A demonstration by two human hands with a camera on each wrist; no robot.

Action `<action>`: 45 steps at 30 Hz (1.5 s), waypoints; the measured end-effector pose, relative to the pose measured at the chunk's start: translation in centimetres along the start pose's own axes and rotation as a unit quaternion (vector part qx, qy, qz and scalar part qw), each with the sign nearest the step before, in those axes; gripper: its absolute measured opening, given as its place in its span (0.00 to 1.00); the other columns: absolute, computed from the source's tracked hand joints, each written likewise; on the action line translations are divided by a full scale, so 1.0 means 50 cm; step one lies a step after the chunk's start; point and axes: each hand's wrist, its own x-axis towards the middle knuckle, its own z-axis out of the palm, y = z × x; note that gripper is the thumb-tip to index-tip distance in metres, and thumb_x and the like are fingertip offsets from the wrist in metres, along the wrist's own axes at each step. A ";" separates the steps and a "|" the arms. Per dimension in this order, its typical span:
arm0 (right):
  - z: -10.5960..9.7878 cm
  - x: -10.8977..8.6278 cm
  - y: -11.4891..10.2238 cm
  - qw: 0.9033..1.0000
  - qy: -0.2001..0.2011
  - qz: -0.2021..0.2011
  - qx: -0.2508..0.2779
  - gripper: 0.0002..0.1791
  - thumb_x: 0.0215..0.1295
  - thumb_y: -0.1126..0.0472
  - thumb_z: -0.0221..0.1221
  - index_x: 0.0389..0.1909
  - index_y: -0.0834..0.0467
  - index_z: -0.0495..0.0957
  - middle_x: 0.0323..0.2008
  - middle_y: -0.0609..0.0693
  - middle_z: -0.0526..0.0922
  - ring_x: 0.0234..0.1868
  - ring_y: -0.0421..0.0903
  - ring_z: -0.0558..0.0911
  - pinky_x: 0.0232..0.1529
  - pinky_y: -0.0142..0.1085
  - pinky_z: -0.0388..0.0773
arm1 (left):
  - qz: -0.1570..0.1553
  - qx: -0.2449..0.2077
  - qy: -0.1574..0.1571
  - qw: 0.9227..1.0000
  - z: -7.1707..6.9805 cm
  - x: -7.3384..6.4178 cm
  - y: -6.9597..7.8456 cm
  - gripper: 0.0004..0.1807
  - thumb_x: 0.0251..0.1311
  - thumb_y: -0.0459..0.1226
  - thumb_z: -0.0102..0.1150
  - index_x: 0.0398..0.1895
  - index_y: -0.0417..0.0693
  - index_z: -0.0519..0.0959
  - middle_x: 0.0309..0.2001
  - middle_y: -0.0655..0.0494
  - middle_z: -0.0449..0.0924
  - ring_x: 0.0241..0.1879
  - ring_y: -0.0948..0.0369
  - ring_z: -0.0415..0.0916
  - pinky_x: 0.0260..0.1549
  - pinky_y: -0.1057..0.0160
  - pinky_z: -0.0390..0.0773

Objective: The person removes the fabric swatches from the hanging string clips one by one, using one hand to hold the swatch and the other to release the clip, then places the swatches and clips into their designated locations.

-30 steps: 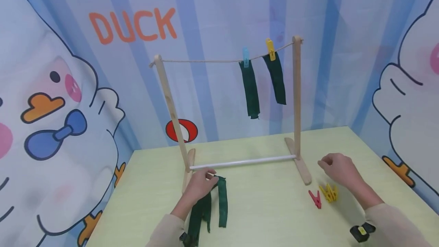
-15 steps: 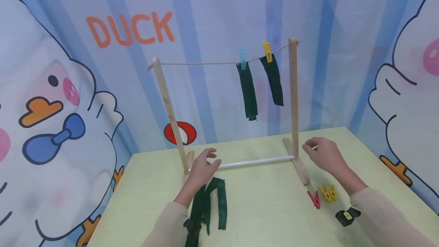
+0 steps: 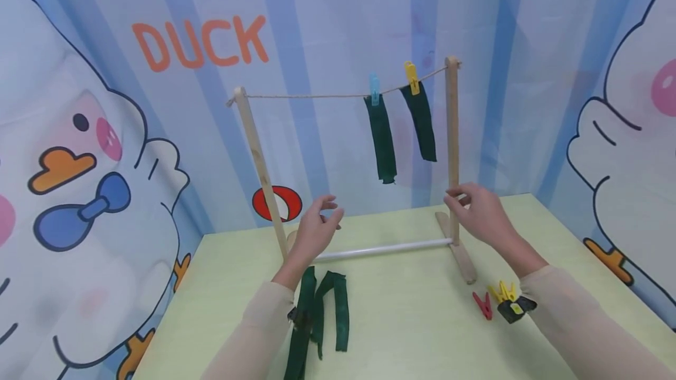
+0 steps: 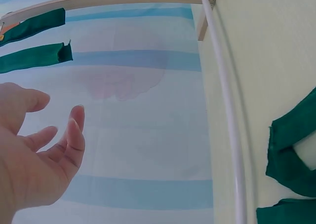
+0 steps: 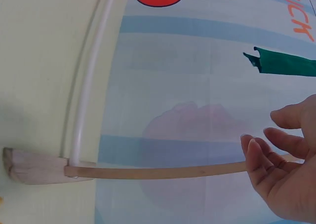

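Two dark green cloth strips hang from the string (image 3: 306, 97) of a wooden rack. A light blue clothespin (image 3: 374, 90) holds the left strip (image 3: 381, 139), and a yellow clothespin (image 3: 412, 78) the right strip (image 3: 421, 125). My left hand (image 3: 315, 227) is raised near the left post, fingers loosely bent, holding nothing in the left wrist view. My right hand (image 3: 477, 210) is in front of the right post (image 3: 452, 133); in the right wrist view its fingers are relaxed with nothing between them. More green strips (image 3: 342, 315) lie on the table below my left arm.
A red clothespin (image 3: 483, 305) and yellow clothespins (image 3: 504, 291) lie on the table at right, the yellow ones partly behind the right wrist camera. A white bar (image 3: 385, 248) joins the rack's feet. A patterned curtain (image 3: 338, 16) stands behind.
My left hand has left the green strips on the table and risen. The right hand has moved up and left, from above the loose clothespins to the right post.
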 end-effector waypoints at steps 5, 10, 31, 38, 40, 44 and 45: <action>-0.003 0.021 -0.027 0.999 0.028 -0.042 0.015 0.16 0.74 0.60 0.57 0.54 0.68 0.79 0.47 0.65 0.82 0.44 0.60 0.83 0.36 0.51 0.82 | 0.010 0.005 0.005 1.000 -0.002 0.015 0.011 0.24 0.72 0.46 0.56 0.68 0.50 0.70 0.60 0.52 0.76 0.47 0.57 0.80 0.43 0.56 0.82; -0.007 0.049 -0.056 0.996 0.053 -0.066 0.019 0.15 0.73 0.61 0.58 0.52 0.67 0.80 0.46 0.63 0.82 0.41 0.58 0.83 0.33 0.48 0.82 | 0.027 0.005 0.011 1.000 -0.003 0.031 0.021 0.24 0.72 0.45 0.56 0.67 0.48 0.70 0.61 0.52 0.76 0.58 0.54 0.75 0.55 0.52 0.77; -0.024 0.127 -0.145 0.983 0.099 -0.145 0.045 0.13 0.71 0.63 0.60 0.52 0.65 0.81 0.47 0.59 0.82 0.40 0.50 0.82 0.40 0.45 0.82 | 0.040 -0.024 -0.018 0.999 0.028 0.079 0.086 0.27 0.71 0.47 0.58 0.69 0.49 0.67 0.65 0.52 0.72 0.57 0.54 0.76 0.51 0.56 0.80; -0.033 0.152 -0.171 0.979 0.105 -0.165 0.048 0.14 0.71 0.62 0.60 0.53 0.65 0.80 0.48 0.59 0.82 0.40 0.51 0.82 0.41 0.46 0.82 | 0.035 -0.023 -0.013 0.999 0.035 0.078 0.086 0.27 0.71 0.47 0.58 0.69 0.50 0.68 0.64 0.52 0.73 0.42 0.57 0.82 0.42 0.60 0.82; -0.037 0.164 -0.178 0.977 0.111 -0.174 0.054 0.14 0.71 0.62 0.60 0.52 0.65 0.80 0.48 0.60 0.82 0.40 0.52 0.82 0.41 0.47 0.82 | 0.037 -0.025 -0.008 0.999 0.035 0.080 0.089 0.27 0.71 0.47 0.58 0.69 0.50 0.68 0.64 0.53 0.73 0.41 0.57 0.82 0.41 0.61 0.82; -0.045 0.186 -0.193 0.972 0.124 -0.187 0.064 0.14 0.71 0.62 0.60 0.53 0.65 0.80 0.49 0.60 0.82 0.40 0.52 0.83 0.41 0.47 0.82 | 0.045 -0.035 -0.003 0.998 0.037 0.084 0.100 0.27 0.71 0.46 0.57 0.70 0.51 0.67 0.64 0.54 0.73 0.41 0.57 0.82 0.40 0.61 0.82; -0.046 0.191 -0.196 0.972 0.124 -0.186 0.066 0.15 0.72 0.61 0.60 0.53 0.65 0.80 0.49 0.59 0.82 0.40 0.52 0.83 0.40 0.47 0.82 | 0.046 -0.039 -0.002 0.998 0.038 0.084 0.104 0.27 0.71 0.45 0.57 0.70 0.51 0.66 0.64 0.54 0.73 0.41 0.57 0.82 0.40 0.60 0.82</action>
